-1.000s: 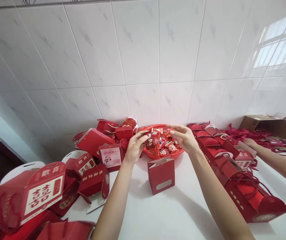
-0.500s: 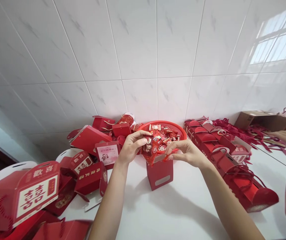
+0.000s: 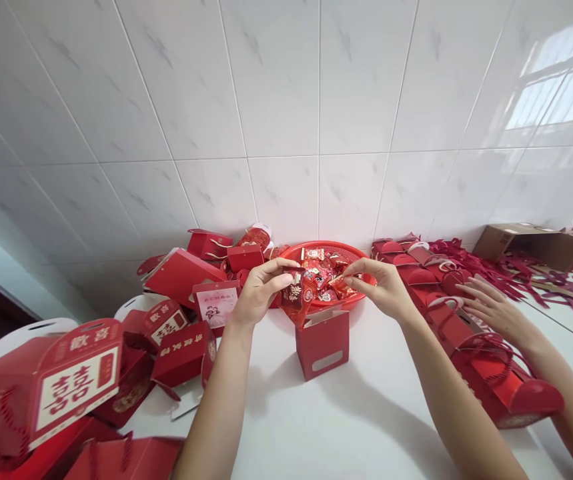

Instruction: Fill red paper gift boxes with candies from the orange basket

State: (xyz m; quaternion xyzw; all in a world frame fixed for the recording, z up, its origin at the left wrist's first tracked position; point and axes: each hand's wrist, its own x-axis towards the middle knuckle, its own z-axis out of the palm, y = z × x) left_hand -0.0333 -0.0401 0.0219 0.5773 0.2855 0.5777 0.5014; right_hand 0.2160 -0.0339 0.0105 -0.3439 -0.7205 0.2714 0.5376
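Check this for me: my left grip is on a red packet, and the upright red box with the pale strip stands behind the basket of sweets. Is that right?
Not quite: the head view shows the upright red box in front of the basket of sweets, nearer you, not behind it. Your left grip is indeed on a red packet.

Bottom box [image 3: 131, 460] cropped, co-worker's arm [image 3: 561, 373] cropped; basket [image 3: 349, 252] partly hidden
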